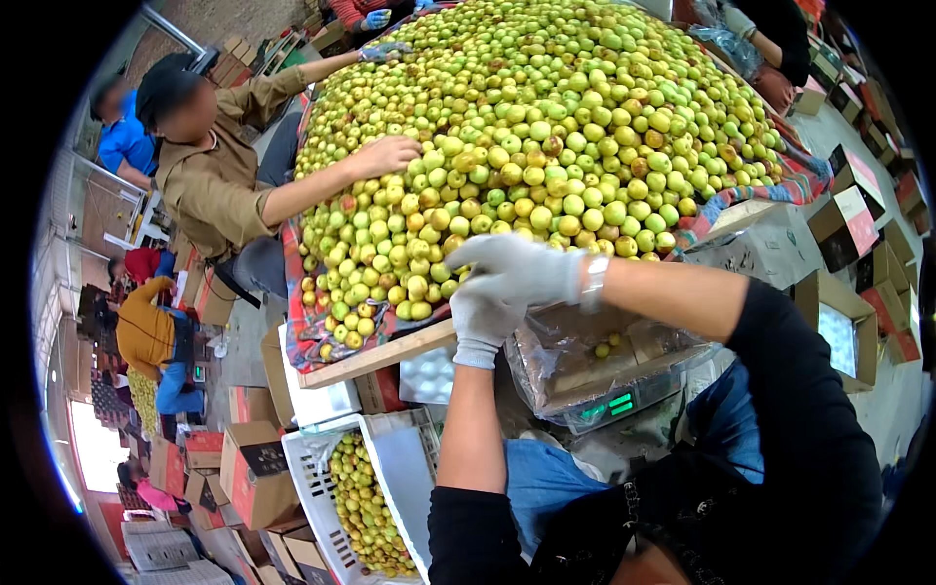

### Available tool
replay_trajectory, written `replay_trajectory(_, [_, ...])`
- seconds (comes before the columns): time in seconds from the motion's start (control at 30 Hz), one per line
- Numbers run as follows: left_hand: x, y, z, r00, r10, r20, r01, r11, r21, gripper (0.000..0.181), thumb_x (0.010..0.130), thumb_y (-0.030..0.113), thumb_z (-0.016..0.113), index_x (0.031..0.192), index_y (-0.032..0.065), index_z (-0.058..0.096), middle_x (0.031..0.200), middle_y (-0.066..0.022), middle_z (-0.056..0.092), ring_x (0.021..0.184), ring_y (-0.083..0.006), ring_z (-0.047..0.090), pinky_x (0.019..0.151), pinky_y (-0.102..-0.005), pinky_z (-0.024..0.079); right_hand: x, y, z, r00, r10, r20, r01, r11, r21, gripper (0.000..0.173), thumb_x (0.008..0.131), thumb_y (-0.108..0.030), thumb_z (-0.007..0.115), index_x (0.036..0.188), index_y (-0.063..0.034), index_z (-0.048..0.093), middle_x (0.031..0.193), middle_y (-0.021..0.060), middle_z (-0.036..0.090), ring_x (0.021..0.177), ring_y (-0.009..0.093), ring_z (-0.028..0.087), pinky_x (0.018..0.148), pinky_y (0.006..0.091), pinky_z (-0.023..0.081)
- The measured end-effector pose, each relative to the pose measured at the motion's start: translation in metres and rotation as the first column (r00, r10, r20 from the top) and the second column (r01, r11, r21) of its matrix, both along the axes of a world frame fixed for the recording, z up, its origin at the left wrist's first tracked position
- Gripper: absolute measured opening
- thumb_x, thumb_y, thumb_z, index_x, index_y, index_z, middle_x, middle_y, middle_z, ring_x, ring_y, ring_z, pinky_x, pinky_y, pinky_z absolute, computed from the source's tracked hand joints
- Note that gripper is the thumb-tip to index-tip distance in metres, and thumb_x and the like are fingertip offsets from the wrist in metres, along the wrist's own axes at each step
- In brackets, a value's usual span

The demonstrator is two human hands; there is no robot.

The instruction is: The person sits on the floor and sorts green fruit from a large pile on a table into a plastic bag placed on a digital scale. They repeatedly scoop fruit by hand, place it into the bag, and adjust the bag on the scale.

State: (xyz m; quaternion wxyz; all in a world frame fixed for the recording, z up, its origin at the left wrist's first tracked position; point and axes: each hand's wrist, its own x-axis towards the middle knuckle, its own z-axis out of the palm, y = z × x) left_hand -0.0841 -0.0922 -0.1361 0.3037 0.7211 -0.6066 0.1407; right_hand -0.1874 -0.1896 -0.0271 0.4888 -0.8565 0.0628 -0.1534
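Observation:
A large heap of green-yellow jujube-like fruit [541, 146], some with brown patches, covers the raised table before me. My left hand [484, 318], in a pale grey knit glove, is at the heap's near edge. Across its top lies my right hand [523, 272], gloved alike and blurred, with a band at the wrist. The two hands overlap, touching, so most of the left fingers are hidden. Whether either hand holds a fruit cannot be made out. Below the right forearm, a plastic-lined box [563, 365] with a few fruits rests on a scale [603, 409] with a lit green display.
A wooden rail [380, 356] and plaid cloth [298, 329] edge the table. At lower left stands a white plastic crate [311, 468] of fruit. A co-worker's bare hand [387, 155] touches the heap at left. Cardboard boxes [256, 468] stand around; an open carton [863, 333] is at right.

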Motion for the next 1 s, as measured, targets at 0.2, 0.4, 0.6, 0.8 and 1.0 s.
replay_trajectory(0.2, [-0.013,0.0,0.035,0.974,-0.008,-0.227,0.025,0.997,0.071,0.015,0.068,0.019,0.065,0.071,0.0074,0.056,0.076,-0.0107,0.057,0.072,-0.0321,0.06,0.062,-0.0429,0.049,-0.145,-0.108,0.0,0.875,-0.445,0.19,0.48,0.848,-0.225,0.026,0.092,-0.017,0.061,0.113,-0.0027,0.067,0.103,0.0125,0.071,0.092,0.021,0.068,0.082,0.0317,0.053])
replay_trajectory(0.4, [-0.018,-0.006,0.041,0.974,-0.061,-0.219,0.067,0.998,0.018,0.01,0.07,0.012,0.062,0.071,0.0059,0.054,0.072,-0.0115,0.053,0.064,-0.0324,0.056,0.059,-0.039,0.047,-0.224,-0.184,-0.036,0.579,-0.769,0.27,0.71,0.314,-0.63,0.045,0.09,-0.031,0.064,0.127,-0.0057,0.059,0.132,0.0197,0.057,0.122,0.036,0.055,0.101,0.0426,0.045])
replay_trajectory(0.6, [-0.02,-0.006,0.037,0.968,-0.075,-0.238,0.081,0.997,0.018,0.01,0.069,0.01,0.063,0.071,0.0057,0.053,0.072,-0.0111,0.054,0.064,-0.0314,0.057,0.06,-0.039,0.048,-0.215,-0.186,-0.066,0.571,-0.809,0.137,0.704,0.398,-0.588,0.06,0.09,-0.038,0.064,0.142,-0.0156,0.044,0.144,0.0292,0.042,0.128,0.046,0.047,0.105,0.047,0.042])
replay_trajectory(0.8, [-0.019,-0.008,0.04,0.972,-0.075,-0.223,0.078,0.997,0.005,0.009,0.069,0.014,0.064,0.071,0.0085,0.056,0.074,-0.0108,0.057,0.067,-0.0319,0.059,0.06,-0.0407,0.049,-0.217,-0.206,-0.076,0.575,-0.807,0.133,0.689,0.39,-0.611,0.06,0.092,-0.042,0.061,0.142,-0.0124,0.047,0.145,0.0292,0.041,0.131,0.042,0.046,0.107,0.0457,0.041])
replay_trajectory(1.0, [-0.014,0.002,0.043,0.969,-0.054,-0.243,0.064,0.997,0.035,0.011,0.069,0.014,0.065,0.073,0.0076,0.057,0.073,-0.0099,0.055,0.063,-0.0291,0.058,0.058,-0.0377,0.049,-0.179,-0.213,-0.053,0.567,-0.778,0.271,0.731,0.322,-0.602,0.062,0.092,-0.037,0.064,0.146,-0.0173,0.042,0.147,0.0245,0.042,0.133,0.042,0.044,0.108,0.0444,0.04])
